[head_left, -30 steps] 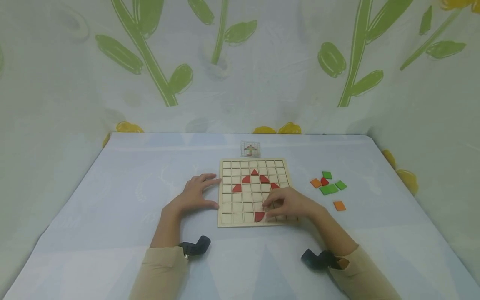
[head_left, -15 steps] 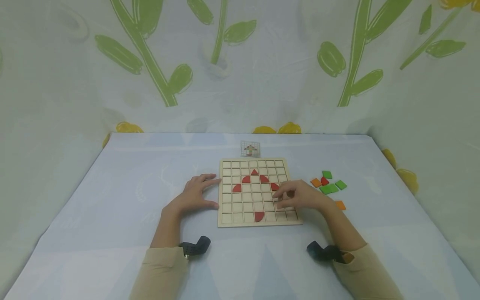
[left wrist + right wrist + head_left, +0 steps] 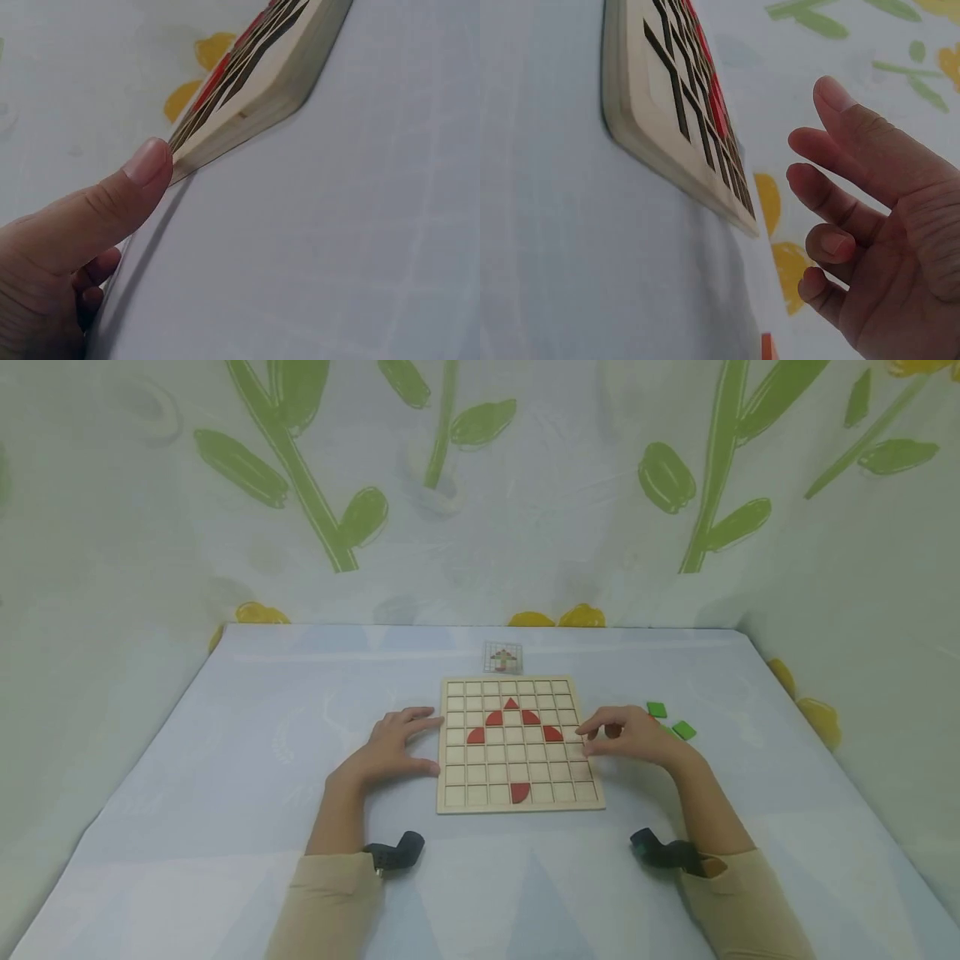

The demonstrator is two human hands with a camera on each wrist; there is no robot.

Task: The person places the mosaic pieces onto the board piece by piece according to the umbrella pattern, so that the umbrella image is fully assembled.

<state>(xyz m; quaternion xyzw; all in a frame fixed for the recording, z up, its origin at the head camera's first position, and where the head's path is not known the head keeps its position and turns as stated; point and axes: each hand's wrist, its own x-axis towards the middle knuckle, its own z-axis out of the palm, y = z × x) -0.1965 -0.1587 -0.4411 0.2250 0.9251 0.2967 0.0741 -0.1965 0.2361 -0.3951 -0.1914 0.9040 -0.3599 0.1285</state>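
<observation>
A wooden grid board (image 3: 477, 773) lies flat on the table, with a red triangle (image 3: 511, 703) and several red quarter-round pieces set in its squares; one quarter-round piece (image 3: 520, 792) sits in the bottom row. My left hand (image 3: 388, 748) rests along the board's left side, fingers spread; in the left wrist view its thumb (image 3: 150, 165) touches the edge. Beside the board's right edge hovers my right hand (image 3: 630, 735), fingers loosely bent. The right wrist view shows nothing between its thumb and fingers (image 3: 829, 195).
Behind the board lies a small pattern card (image 3: 502, 657). Loose green tiles, one at the back (image 3: 656, 709) and one farther right (image 3: 684, 729), lie partly behind my right hand, which hides other pieces. An orange tile (image 3: 768, 349) shows at the right wrist view's bottom edge.
My right hand has moved right and away from over the board's lower squares to beyond its right edge, uncovering the red piece there. The left hand has stayed in place.
</observation>
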